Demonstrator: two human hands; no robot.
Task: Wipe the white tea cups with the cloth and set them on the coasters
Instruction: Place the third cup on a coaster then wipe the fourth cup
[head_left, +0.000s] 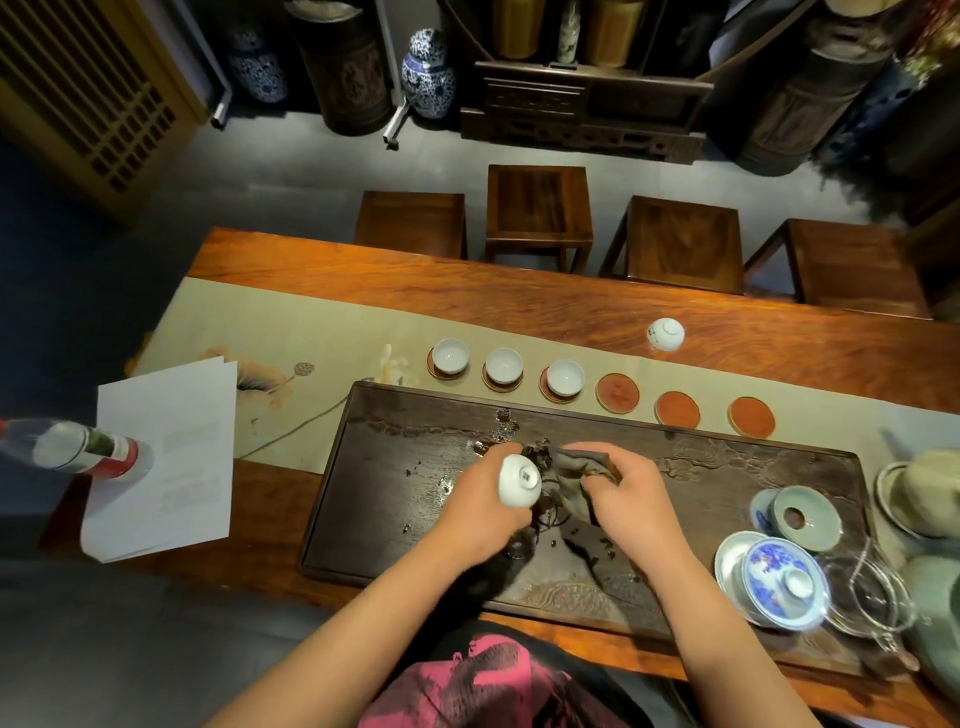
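White tea cups (503, 365), red-orange coasters (617, 393), grey-brown cloth (582, 467). Dark carved tea tray (405, 467), beige runner (311, 332) with what looks like a lotus print, blue-and-white lidded bowl (779, 579) at lower right, blue-and-white jar (428, 73) at top.

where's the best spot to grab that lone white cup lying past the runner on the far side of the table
The lone cup looks tipped over, foot showing. Probably best to come from above and pinch across its rounded wall, near the narrow foot end; the mouth is turned away.
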